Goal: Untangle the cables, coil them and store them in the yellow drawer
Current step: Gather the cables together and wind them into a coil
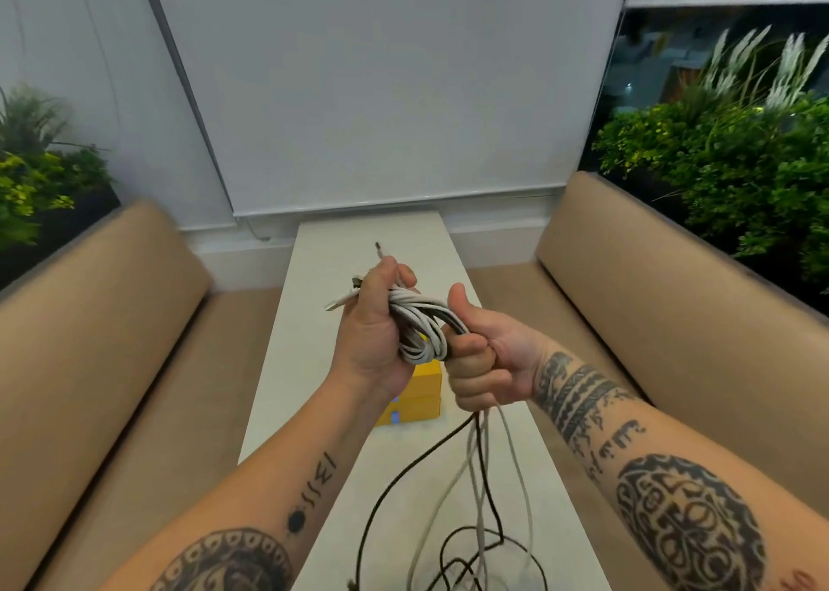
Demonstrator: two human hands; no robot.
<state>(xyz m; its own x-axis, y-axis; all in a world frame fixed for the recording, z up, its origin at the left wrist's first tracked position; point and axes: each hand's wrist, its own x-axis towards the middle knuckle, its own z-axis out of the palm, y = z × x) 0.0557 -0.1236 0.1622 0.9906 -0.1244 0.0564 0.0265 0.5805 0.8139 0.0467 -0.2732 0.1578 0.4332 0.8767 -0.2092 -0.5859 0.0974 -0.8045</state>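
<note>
The left hand [374, 330] and right hand [486, 366] both curl tightly round the white and black cables [424, 321], seemingly light and floppy, best gripped across the coiled loops.

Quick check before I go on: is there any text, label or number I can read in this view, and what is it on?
"ISSEI", or close to it: tilted letters tattooed on the left forearm; the reading is uncertain.
Block marks tattooed on the right forearm: not legible as words.
Blue tabs on the yellow drawer: too small to read.
Cables: no print visible.
</note>
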